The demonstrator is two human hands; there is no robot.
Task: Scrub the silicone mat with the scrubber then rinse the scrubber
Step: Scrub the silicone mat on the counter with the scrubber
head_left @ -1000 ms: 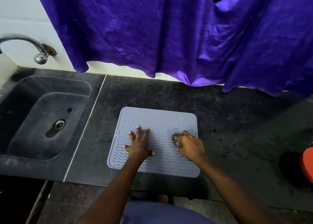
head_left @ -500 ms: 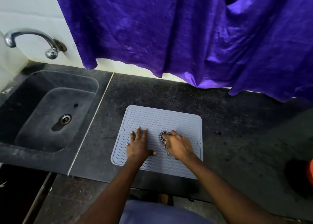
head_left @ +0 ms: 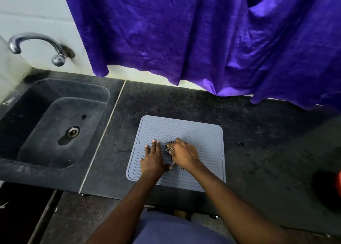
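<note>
A grey-blue silicone mat (head_left: 201,133) with a wavy ribbed surface lies flat on the dark stone counter (head_left: 258,142). My left hand (head_left: 153,158) presses flat on the mat's left half, fingers spread. My right hand (head_left: 182,154) is closed around a dark, speckled scrubber (head_left: 168,148), pressing it onto the mat's middle just beside my left fingers. Most of the scrubber is hidden under my fingers.
A dark stone sink (head_left: 55,125) with a metal drain (head_left: 72,131) lies to the left, under a chrome tap (head_left: 36,44) on the wall. A purple curtain (head_left: 203,37) hangs over the counter's back edge. A red object (head_left: 338,184) pokes in at the right edge.
My right hand has slid the scrubber leftward across the mat, from its right part to the middle, close against my left hand. The left hand has stayed flat on the mat.
</note>
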